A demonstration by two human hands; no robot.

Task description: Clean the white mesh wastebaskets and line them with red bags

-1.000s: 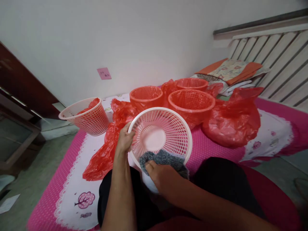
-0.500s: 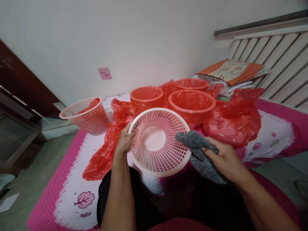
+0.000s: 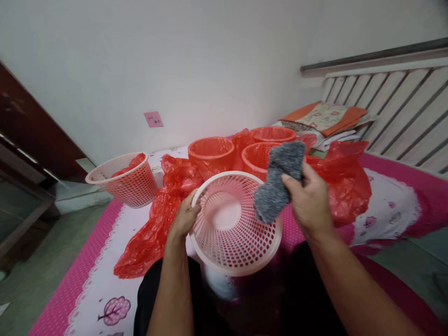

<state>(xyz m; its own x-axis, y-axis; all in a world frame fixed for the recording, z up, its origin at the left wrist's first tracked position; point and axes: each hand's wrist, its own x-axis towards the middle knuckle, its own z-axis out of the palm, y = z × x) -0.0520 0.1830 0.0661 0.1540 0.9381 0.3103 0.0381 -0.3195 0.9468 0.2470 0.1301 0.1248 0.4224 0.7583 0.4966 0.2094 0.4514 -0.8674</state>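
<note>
A pale pink plastic wastebasket with perforated sides is tilted so its open mouth faces me. My left hand grips its left rim, thumb over the edge. Pinched in my right hand is a grey mottled cloth, whose lower end lies over the basket's right rim and inner wall. Behind the basket, a basket lined with a red plastic bag is partly hidden by the cloth. Loose red plastic bags lie just left of my left hand.
Another pink basket with red plastic inside stands at the left. More red-lined baskets and a puffed red bag stand along the back. Folded cloths are stacked near a white radiator. A pink-edged tablecloth covers the surface.
My right hand has lifted and turned, raising the cloth from beside the basket's right rim to above and over it. My left hand keeps its hold. The view has tilted up slightly.
</note>
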